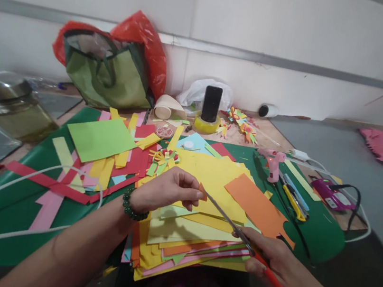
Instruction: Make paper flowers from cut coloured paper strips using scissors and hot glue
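Between the thumb and fingers of my left hand (177,190) is pinched a small piece of orange paper (202,191). My right hand (270,258) grips a pair of scissors (274,278) with red handles. Their long metal blades point up and left, with the tips at the edge of the small orange piece. Below both hands lies a stack of coloured paper (192,232), mostly yellow. A larger orange sheet (257,206) with a cut-out edge rests on its right side. Just beyond my left hand sits a flower of paper strips (165,158).
A pink glue gun (272,163) and a yellow utility knife (294,202) lie at the right on the green mat (325,235). Paper strips and a light green sheet (100,138) cover the left. Behind stand a green bag (108,73) and a phone (212,103) on a tape roll.
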Demonstrator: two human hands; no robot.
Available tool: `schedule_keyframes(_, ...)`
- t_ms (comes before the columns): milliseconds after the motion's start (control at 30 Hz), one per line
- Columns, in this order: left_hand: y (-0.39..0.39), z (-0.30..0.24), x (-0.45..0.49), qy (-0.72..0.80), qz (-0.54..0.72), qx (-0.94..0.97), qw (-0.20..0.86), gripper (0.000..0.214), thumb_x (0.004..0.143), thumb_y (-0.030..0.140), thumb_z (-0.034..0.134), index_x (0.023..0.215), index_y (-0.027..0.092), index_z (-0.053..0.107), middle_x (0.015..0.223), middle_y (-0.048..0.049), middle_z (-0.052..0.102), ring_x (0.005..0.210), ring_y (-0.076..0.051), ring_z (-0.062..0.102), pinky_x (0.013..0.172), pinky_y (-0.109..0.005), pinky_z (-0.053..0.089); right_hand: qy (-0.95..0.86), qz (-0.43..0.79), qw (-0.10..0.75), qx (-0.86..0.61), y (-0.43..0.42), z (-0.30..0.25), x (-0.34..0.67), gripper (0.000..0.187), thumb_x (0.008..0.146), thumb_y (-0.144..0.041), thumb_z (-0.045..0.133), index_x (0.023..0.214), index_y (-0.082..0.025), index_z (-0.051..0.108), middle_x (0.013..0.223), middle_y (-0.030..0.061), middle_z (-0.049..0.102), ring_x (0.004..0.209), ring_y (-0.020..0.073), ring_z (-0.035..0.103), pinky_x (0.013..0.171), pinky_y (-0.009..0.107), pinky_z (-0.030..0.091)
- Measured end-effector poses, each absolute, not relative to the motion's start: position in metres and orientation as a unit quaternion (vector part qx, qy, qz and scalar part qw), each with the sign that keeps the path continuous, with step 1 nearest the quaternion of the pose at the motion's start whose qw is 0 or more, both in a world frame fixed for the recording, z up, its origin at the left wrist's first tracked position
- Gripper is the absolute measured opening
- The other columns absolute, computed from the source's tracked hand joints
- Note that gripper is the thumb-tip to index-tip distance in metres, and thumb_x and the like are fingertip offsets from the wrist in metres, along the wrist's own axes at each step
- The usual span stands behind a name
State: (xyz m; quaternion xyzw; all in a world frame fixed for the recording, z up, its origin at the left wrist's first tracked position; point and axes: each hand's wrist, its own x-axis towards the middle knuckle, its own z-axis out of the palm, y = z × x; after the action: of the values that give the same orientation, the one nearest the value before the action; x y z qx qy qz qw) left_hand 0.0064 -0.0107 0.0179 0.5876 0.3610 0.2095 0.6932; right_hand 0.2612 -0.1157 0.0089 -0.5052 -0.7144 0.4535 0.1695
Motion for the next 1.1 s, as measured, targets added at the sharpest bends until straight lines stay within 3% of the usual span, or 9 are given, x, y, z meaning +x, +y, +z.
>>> schedule_keyframes(533,-0.0081,0.0193,0.0053,0.359,0.171,0.58,0.711,0.024,0.063,0.033,0.081,0.065,0.013,0.068,0.055,0.0016,0.063,0.05,-0.006,0.056,0.052,-0.017,0.046,-0.71,0.48,0.131,-0.498,-0.1185,0.0073,0.2669,0.059,0.086,-0.06,0.054,0.131,-0.023,0.059,0.119,0.0097,0.067,0.099,0.0273,0.064,0.084,0.032,0.051)
schedule_keyframes(733,-0.0067,0.0175,0.0047,0.358,0.143,0.587,0.711,0.023,0.06,0.033,0.081,0.067,0.014,0.071,0.055,0.0018,0.063,0.049,-0.007,0.056,0.052,-0.017,0.047,-0.711,0.48,0.122,-0.5,-0.1173,0.0066,0.2678,0.052,0.087,-0.055,0.056,0.129,-0.025,0.059,0.118,0.0097,0.067,0.1,0.0279,0.064,0.085,0.034,0.051)
schedule_keyframes(933,-0.0059,0.0182,0.0033,0.359,0.134,0.592,0.709,0.021,0.063,0.032,0.08,0.067,0.014,0.071,0.056,0.0022,0.063,0.05,-0.007,0.056,0.053,-0.018,0.047,-0.709,0.474,0.123,-0.508,-0.1172,0.0087,0.2667,0.048,0.086,-0.06,0.053,0.114,-0.023,0.066,0.109,0.0074,0.07,0.094,0.0266,0.065,0.078,0.031,0.052)
schedule_keyframes(1100,-0.0049,0.0177,0.0026,0.353,0.122,0.608,0.701,0.02,0.065,0.032,0.079,0.068,0.014,0.071,0.054,0.0022,0.063,0.05,-0.007,0.056,0.052,-0.017,0.045,-0.711,0.479,0.126,-0.499,-0.1173,0.0093,0.267,0.05,0.086,-0.06,0.054,0.119,-0.023,0.065,0.109,0.008,0.07,0.093,0.0267,0.065,0.079,0.032,0.052)
